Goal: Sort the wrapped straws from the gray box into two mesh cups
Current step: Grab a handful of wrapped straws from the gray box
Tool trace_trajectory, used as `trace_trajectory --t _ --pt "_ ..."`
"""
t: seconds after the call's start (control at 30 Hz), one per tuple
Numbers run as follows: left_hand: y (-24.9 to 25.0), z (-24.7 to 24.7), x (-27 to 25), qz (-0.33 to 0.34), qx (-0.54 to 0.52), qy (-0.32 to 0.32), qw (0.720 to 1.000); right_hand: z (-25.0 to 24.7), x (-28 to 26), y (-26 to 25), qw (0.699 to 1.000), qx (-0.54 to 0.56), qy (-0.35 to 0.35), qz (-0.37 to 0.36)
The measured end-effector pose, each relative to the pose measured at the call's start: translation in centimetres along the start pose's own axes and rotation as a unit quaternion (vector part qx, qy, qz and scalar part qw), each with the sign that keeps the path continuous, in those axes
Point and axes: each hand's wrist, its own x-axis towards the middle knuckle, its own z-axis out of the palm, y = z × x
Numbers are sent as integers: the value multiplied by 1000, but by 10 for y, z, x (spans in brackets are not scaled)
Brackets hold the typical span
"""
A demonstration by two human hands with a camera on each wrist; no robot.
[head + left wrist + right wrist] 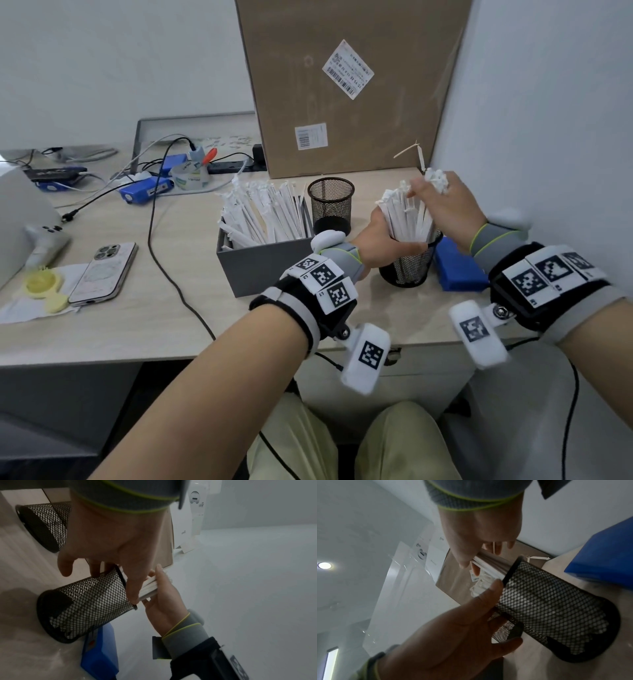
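Observation:
An open gray box [267,262] holds several white wrapped straws [260,212]. Behind its right corner stands an empty black mesh cup [330,205] [46,524]. A second mesh cup [409,265] [89,604] [547,608] at the right is packed with a bundle of wrapped straws [404,212] [149,588] [489,566]. My left hand [380,236] [106,540] [453,635] curls round that bundle just above the cup's rim. My right hand [428,195] [164,608] [479,531] pinches the bundle near its top, and two thin straws stick up above its fingers.
A tall cardboard box [342,85] stands at the back and a white wall [548,120] closes the right side. A blue box [457,267] lies right of the filled cup. A phone [102,274], a black cable [164,257] and blue gadgets lie at the left.

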Motion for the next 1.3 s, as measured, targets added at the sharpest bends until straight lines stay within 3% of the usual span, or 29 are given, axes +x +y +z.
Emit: trace_trajectory --t 0.27,0.4,0.57,0.77,0.87,1.0,1.07,1.2,1.3 --pt "-1 0 3 26 1 -22 999 11 -9 8 986 -71 -149 -1" --pt "1 0 -1 54 12 -36 998 14 -4 10 991 -44 -119 43" --pt "-4 2 3 32 82 -24 996 20 -2 11 997 22 -31 61" --pt "-3 -1 -3 31 95 -28 995 21 -5 8 995 78 68 11" --pt "-6 0 0 31 77 -26 996 19 -7 5 995 87 46 -1" --pt "-9 3 1 27 78 -18 996 13 -3 11 992 93 -63 60" --pt "-8 3 2 39 79 -22 996 5 0 10 995 61 -65 34" --pt "-6 1 2 42 88 -29 995 -9 1 -8 993 -75 -13 -96" --pt "-4 1 -1 32 66 -23 997 -6 5 -16 922 -347 -118 -129"
